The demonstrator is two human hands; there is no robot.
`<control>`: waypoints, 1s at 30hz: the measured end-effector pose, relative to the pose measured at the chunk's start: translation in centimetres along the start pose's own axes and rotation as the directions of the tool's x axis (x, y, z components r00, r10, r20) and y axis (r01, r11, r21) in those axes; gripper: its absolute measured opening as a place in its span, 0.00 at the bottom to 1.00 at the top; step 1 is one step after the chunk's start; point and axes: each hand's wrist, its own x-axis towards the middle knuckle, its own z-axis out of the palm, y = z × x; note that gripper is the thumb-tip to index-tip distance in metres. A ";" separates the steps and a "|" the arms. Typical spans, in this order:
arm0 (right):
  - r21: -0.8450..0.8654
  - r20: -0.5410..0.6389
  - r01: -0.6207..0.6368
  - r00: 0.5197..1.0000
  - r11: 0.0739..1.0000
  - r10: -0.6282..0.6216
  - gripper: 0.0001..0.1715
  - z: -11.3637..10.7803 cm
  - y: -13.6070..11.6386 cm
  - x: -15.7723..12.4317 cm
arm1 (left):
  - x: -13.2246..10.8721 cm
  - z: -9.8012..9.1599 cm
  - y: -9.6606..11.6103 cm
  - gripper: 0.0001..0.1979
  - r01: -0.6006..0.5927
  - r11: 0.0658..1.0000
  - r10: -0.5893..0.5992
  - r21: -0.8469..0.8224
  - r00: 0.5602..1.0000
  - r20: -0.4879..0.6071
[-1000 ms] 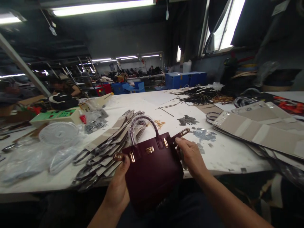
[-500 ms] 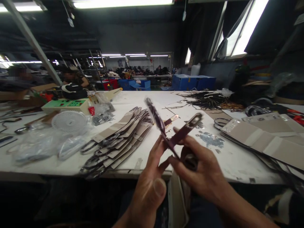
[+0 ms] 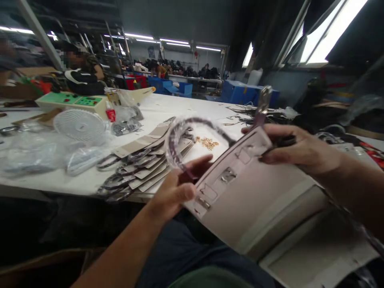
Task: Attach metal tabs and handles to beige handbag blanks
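Observation:
A beige handbag panel (image 3: 264, 196) slants across my lap, its metal fittings (image 3: 228, 175) along the upper edge. My left hand (image 3: 175, 188) pinches the lower left corner, thumb on the face. From that edge rises a looped handle (image 3: 175, 140) in clear plastic wrap. At the upper right corner my right hand (image 3: 300, 148) is closed on the panel, fingers partly hidden. A dark purple strap tab (image 3: 263, 106) with a shiny metal end stands up beside its fingers; I cannot tell whether the hand grips the tab too.
Stacked bag panels (image 3: 150, 168) with handles lie left of centre on the white table (image 3: 189, 105). Small gold-coloured parts (image 3: 207, 143) are heaped behind the panel. A white fan cover (image 3: 79, 126), plastic bags (image 3: 39, 154) and a green-topped control box (image 3: 72, 102) occupy the left. A co-worker (image 3: 79, 68) sits beyond.
The purple tabs were crossed between both hands; now the panel is raised and spread with its beige face toward me. My right hand moved right and up. The view turned downward.

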 end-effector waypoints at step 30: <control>0.428 -0.400 -0.048 0.885 0.903 0.236 0.28 14.1 16.5 0.3 | -3.9 0.3 -18.6 0.24 0.266 0.788 -0.610 -0.555 0.461 -0.644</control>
